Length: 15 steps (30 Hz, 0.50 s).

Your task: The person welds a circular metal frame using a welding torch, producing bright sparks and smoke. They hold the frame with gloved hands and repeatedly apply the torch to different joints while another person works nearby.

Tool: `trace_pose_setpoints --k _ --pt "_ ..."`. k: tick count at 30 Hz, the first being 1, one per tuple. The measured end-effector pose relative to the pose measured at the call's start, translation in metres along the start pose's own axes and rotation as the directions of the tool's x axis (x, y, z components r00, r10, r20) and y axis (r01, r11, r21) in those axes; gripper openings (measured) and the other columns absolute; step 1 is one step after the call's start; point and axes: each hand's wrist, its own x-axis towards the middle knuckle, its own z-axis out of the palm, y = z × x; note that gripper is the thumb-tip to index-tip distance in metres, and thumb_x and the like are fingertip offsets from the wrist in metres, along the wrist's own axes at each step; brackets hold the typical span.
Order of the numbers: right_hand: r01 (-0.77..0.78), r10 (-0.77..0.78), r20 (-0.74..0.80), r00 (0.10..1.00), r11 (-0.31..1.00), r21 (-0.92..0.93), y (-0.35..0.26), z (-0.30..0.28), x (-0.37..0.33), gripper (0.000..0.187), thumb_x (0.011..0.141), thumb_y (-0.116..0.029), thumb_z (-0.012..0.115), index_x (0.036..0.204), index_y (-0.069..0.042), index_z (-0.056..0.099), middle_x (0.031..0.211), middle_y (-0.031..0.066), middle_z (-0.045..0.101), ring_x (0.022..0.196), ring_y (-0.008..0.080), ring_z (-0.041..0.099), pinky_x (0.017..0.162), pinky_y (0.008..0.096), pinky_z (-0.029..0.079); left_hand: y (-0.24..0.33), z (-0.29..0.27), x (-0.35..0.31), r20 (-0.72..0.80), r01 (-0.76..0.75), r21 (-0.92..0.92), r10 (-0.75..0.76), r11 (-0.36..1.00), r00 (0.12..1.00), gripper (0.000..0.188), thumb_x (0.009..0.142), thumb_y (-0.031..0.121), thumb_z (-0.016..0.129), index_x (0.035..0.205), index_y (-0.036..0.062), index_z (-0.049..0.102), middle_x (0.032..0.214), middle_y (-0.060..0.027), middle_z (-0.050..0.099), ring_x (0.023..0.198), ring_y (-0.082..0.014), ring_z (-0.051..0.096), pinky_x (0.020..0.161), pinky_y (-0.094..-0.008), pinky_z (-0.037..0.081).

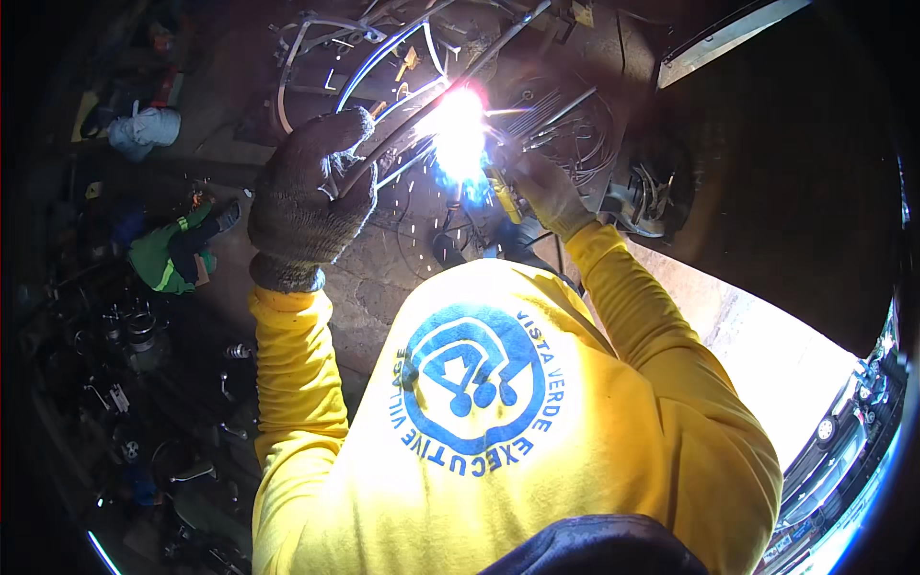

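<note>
My left hand, in a dark knitted work glove, is closed around a long metal bar that slants up and to the right. Gloved as well, my right hand grips a yellow-handled welding holder. Between the two hands burns a glaring welding arc, touching or very near the bar, with sparks dropping below it. The glare hides the holder's tip and the exact spot being welded. Curved metal frame pieces lie beyond the arc.
Thin rods and coiled wire lie to the right of the arc. At the left is another person in a green jacket, near a pale cloth-like bundle. Scattered metal parts cover the lower left. Outside at right stands a car.
</note>
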Motion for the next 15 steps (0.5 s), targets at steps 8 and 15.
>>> trace_pose_setpoints --k 8,15 --pt "-0.007 0.01 -0.039 0.999 0.996 0.091 0.027 0.006 -0.002 0.02 0.103 -0.021 0.062 0.117 -0.006 0.064 0.09 0.0041 0.063 0.074 0.0161 0.061 0.07 0.0311 0.051 -0.001 -0.003 -0.005 0.042 0.073 0.185 -0.082 0.98 0.996 0.042 0.091 0.011 0.075 0.129 -0.0007 0.061 0.122 -0.0088 0.069 0.107 -0.0209 0.068 0.094 -0.0344 0.055" --pt "-0.089 0.139 -0.086 0.986 0.898 0.432 0.035 0.008 -0.006 0.033 0.104 -0.025 0.061 0.129 -0.004 0.06 0.105 0.0014 0.065 0.093 0.0101 0.059 0.082 0.0281 0.05 -0.006 -0.013 -0.016 0.173 0.417 -0.14 -0.393 0.898 0.903 0.04 0.112 0.017 0.038 0.145 -0.0021 0.049 0.137 -0.0156 0.061 0.123 -0.0256 0.062 0.104 -0.0397 0.055"
